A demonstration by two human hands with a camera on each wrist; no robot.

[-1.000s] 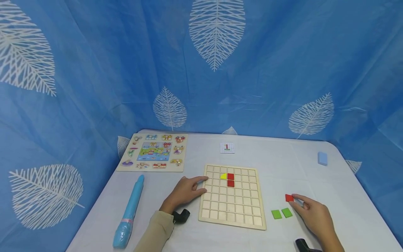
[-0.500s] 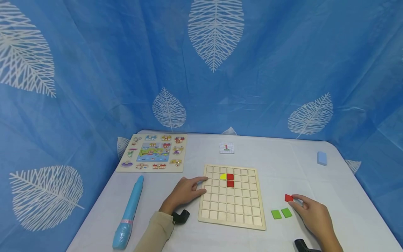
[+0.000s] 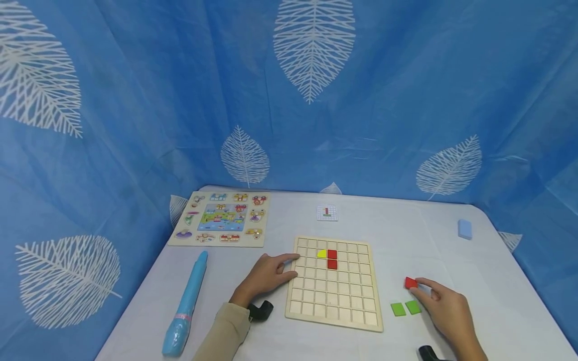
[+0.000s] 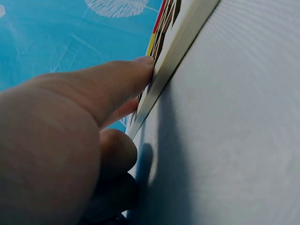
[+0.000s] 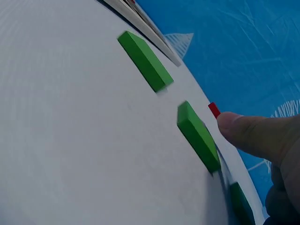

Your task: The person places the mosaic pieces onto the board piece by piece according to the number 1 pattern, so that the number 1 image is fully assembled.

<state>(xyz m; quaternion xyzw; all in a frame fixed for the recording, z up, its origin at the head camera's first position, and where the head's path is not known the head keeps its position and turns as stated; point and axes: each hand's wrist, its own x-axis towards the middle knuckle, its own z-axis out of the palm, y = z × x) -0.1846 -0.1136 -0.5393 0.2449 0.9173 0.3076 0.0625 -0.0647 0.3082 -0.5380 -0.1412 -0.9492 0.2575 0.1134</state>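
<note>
Pinching the red tile at its fingertips, the right hand holds it just off the white table, right of the wooden grid board and beyond two green tiles. Left hand rests flat-fingered against the board's left edge.

Right hand pinches red tile; left hand steadies grid board.

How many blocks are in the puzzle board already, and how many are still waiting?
Three sit in the wooden grid board: a yellow piece and two red squares. The right hand pinches a red block. Two green blocks wait on the table. The left hand rests on the board's edge.
</note>
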